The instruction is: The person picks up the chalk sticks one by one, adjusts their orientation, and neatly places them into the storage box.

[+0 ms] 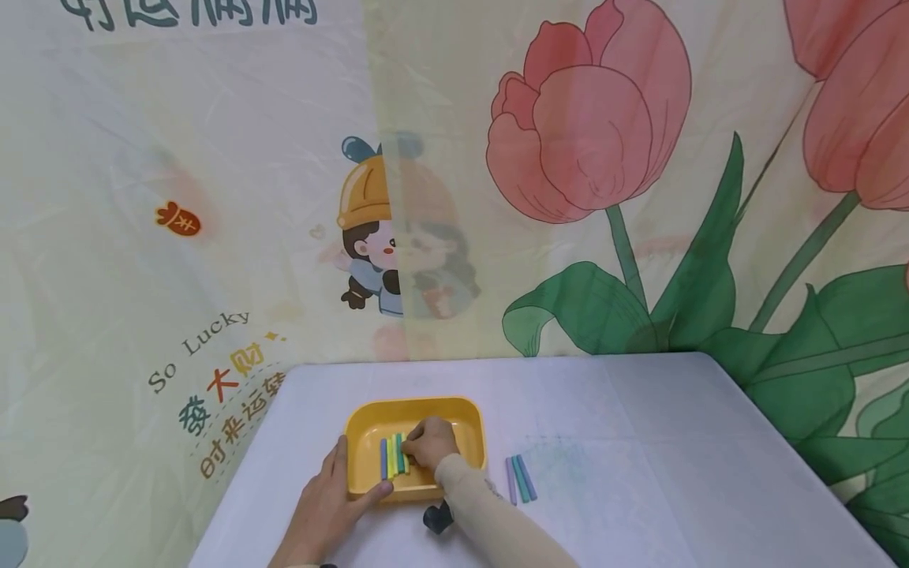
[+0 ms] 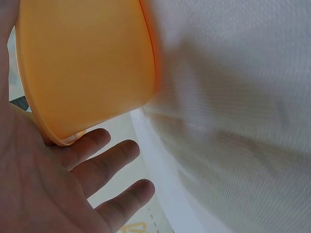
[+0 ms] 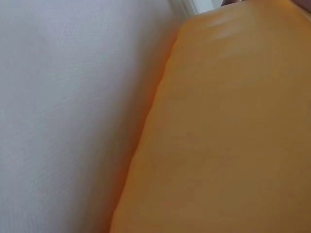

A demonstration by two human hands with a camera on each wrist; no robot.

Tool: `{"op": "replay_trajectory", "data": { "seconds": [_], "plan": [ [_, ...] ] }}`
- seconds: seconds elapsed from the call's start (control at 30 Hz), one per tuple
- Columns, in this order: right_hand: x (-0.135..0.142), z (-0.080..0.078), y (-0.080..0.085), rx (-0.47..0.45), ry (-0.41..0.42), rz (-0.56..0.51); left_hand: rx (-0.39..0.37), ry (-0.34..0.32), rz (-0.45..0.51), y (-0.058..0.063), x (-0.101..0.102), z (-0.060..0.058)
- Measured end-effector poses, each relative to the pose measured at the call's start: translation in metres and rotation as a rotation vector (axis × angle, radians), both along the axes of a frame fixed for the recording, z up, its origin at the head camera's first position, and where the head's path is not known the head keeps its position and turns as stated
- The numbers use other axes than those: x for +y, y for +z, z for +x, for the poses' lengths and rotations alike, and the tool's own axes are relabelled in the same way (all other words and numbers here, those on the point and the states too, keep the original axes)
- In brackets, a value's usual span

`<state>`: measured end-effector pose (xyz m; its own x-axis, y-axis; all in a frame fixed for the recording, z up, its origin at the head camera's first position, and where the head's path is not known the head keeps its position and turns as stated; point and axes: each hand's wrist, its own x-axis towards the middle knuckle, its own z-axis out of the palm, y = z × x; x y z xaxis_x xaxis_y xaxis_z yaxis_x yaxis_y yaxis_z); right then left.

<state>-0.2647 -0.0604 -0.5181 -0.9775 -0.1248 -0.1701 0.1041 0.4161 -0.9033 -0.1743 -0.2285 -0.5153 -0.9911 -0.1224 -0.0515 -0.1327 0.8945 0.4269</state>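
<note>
A yellow tray [image 1: 469, 442] stands on the white table. Inside it, several chalk-like sticks [image 1: 390, 457] in blue, yellow and green lie side by side in a row. My left hand [image 1: 323, 501] rests against the tray's front left corner, thumb along the near rim and index finger by the left side; the left wrist view shows its other fingers [image 2: 109, 167] stretched out beside the wall. Reaching over the near rim, my right hand [image 1: 432, 446] pinches a pale stick at the row's right end, mostly covered by the fingertips. The right wrist view shows mainly the tray's outer wall [image 3: 218, 121].
Right of the tray, 3 more sticks [image 1: 521, 479], purple, green and blue, lie together on the table [image 1: 639, 473]. A faint greenish smudge [image 1: 557, 465] marks the cloth beside them. By the right forearm is a small black object [image 1: 437, 518]. A printed curtain [image 1: 440, 339] hangs behind the table.
</note>
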Motion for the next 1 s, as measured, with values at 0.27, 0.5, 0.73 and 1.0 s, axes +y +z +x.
{"op": "replay_trajectory", "data": {
  "seconds": [0.27, 0.5, 0.73, 1.0],
  "plan": [
    [0.003, 0.002, 0.005, 0.015, 0.009, 0.023, 0.006, 0.003, -0.005, 0.000, 0.001, -0.001],
    [0.004, 0.004, 0.007, 0.014, 0.020, 0.049, 0.006, 0.000, 0.004, 0.001, 0.001, 0.000],
    [0.010, 0.004, 0.008, 0.040, 0.038, 0.089, 0.005, 0.002, 0.006, 0.001, 0.001, 0.001],
    [0.022, 0.008, 0.017, 0.045, 0.051, 0.121, -0.019, 0.014, 0.001, 0.002, 0.004, 0.000]
  ]
}}
